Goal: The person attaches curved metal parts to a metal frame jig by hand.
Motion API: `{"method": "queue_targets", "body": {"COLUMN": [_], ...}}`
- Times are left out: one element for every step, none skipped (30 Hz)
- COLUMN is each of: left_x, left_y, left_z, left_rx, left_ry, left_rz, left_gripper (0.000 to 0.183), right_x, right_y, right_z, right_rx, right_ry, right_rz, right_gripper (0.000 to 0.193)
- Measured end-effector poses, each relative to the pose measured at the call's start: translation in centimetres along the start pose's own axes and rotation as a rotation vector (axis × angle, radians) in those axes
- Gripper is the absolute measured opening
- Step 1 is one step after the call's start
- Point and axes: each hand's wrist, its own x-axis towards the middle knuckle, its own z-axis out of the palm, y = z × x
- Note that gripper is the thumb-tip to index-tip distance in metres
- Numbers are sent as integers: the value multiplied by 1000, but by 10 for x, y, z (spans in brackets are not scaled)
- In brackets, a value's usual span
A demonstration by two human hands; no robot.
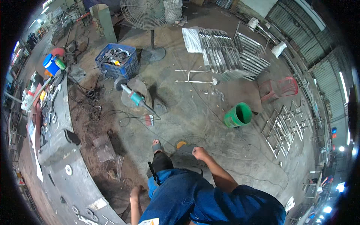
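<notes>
My right hand [201, 153] is closed, out in front of my body at the right. Right beside its fingers is a flat dark grey piece [186, 149] with a yellow-orange round patch [181, 144] at its far end. Whether the fingers grip that piece is too small to tell. Low at my left side hangs my left hand [135, 192], near the metal bench; its fingers are mostly hidden. Farther forward, a teal angle grinder [137, 99] with a thick dark wheel rests on a round low stand [143, 90], its cable trailing over the floor.
A grey metal bench [60, 183] with discs and tools runs along my left. Ahead stand a blue crate [123, 69] of scrap parts and a large fan [152, 41]. To the right are a green bucket [239, 115], stacked metal frames [225, 52], a red chair [279, 90] and more frames [283, 129].
</notes>
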Motion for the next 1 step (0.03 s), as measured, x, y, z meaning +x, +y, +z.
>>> {"method": "queue_targets", "body": {"left_x": [34], "left_y": [-7], "left_z": [-9], "left_rx": [-13], "left_ry": [-33], "left_rz": [56], "left_gripper": [34], "right_x": [15], "right_y": [-13], "right_z": [-15], "right_rx": [-8], "right_ry": [-13], "right_rz": [-5], "right_gripper": [22]}}
